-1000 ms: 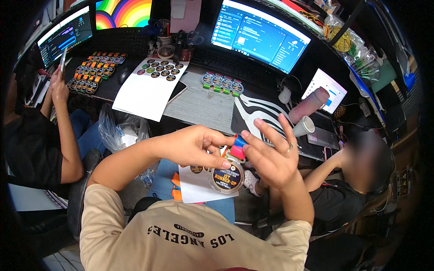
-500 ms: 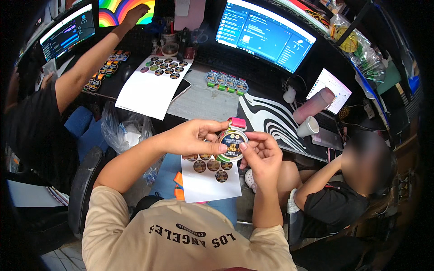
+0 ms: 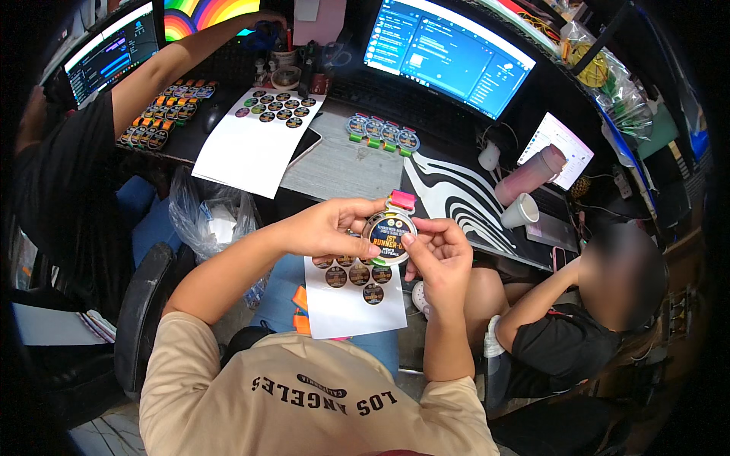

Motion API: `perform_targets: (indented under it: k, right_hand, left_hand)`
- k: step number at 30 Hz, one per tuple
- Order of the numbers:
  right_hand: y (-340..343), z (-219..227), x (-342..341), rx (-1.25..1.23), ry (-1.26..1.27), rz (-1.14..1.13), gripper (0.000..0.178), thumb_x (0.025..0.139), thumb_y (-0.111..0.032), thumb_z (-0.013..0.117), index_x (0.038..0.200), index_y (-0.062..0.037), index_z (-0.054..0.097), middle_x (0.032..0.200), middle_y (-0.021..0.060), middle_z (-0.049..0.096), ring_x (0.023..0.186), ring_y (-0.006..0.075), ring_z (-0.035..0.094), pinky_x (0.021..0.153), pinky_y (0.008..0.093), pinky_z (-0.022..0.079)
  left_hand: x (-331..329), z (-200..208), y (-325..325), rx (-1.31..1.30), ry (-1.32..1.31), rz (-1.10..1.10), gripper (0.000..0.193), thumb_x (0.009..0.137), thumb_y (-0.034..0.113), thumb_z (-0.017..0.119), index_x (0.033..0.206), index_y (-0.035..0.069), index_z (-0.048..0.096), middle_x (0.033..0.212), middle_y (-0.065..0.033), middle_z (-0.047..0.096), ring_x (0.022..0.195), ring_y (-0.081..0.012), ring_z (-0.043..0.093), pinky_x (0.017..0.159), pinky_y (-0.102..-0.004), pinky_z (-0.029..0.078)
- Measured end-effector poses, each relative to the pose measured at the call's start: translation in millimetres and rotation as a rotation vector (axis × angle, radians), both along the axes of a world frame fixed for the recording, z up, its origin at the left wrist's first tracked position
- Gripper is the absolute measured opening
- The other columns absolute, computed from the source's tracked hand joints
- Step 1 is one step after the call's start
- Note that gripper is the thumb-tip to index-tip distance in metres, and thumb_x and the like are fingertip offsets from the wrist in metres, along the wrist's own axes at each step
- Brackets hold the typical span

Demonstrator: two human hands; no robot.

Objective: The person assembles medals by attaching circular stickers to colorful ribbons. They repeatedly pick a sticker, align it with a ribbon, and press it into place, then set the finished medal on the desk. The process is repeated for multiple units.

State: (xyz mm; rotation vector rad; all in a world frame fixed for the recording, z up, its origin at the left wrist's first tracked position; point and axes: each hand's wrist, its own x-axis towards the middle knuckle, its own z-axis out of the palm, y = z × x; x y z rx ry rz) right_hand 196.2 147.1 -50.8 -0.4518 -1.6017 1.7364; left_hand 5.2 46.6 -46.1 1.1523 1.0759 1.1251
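Note:
A round silver medal [image 3: 390, 237] with a black printed face and a pink ribbon [image 3: 401, 200] at its top is held up over my lap. My left hand [image 3: 340, 229] grips its left edge, the thumb lying on the lower left of the face. On the opposite edge, my right hand [image 3: 441, 257] pinches the rim with its thumb on the face. Below, a white sheet [image 3: 357, 323] with several round black stickers lies on my thighs, partly covered by the medal and hands. An orange ribbon [image 3: 301, 311] pokes out beside the sheet.
Several medals [image 3: 382, 135] stand in a row on the grey desk [image 3: 342, 171], near another sticker sheet [image 3: 243, 159]. A white cup [image 3: 520, 211] and pink tumbler [image 3: 528, 175] stand by a laptop [image 3: 551, 235]. One co-worker's arm [image 3: 175, 64] reaches across at left; another person [image 3: 570, 342] sits at right.
The medal has turned slightly, and my left thumb has slid lower left, uncovering more of the face. At left, the co-worker's hand has moved right toward the pen holder.

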Motion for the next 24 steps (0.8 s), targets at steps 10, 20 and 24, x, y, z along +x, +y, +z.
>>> perform_targets:
  k: [10, 20, 24]
  right_hand:
    - [7.4, -11.6, -8.4, 0.01, 0.037, -0.064, 0.032, 0.085, 0.003, 0.067, 0.113, 0.0015, 0.052, 0.087, 0.0112, 0.067, 0.071, 0.0086, 0.06, 0.061, 0.0197, 0.048]
    - [40.3, -46.7, -12.7, -0.137, 0.012, -0.074, 0.035, 0.084, 0.008, 0.065, 0.111, -0.001, 0.046, 0.085, 0.0101, 0.066, 0.076, 0.01, 0.061, 0.069, 0.0204, 0.047]
    - [80.0, -75.6, -18.2, -0.148, -0.034, -0.138, 0.032, 0.084, 0.005, 0.067, 0.106, -0.0022, 0.046, 0.081, 0.0098, 0.066, 0.068, 0.0106, 0.062, 0.06, 0.0216, 0.049]
  left_hand:
    - [-1.9, -12.6, 11.0, -0.01, -0.101, -0.031, 0.083, 0.086, 0.003, 0.065, 0.152, 0.004, 0.015, 0.08, -0.0025, 0.06, 0.041, -0.0014, 0.044, 0.034, -0.0186, 0.032]
    - [-12.1, -48.3, 51.4, -0.073, -0.141, -0.08, 0.08, 0.086, 0.004, 0.066, 0.151, 0.004, 0.021, 0.078, -0.0033, 0.062, 0.041, -0.0006, 0.044, 0.034, -0.0174, 0.032]
    - [-19.5, -67.1, 79.4, -0.172, -0.098, -0.018, 0.07, 0.09, 0.012, 0.066, 0.149, 0.006, 0.028, 0.076, -0.0015, 0.063, 0.038, -0.0044, 0.045, 0.035, -0.0182, 0.034]
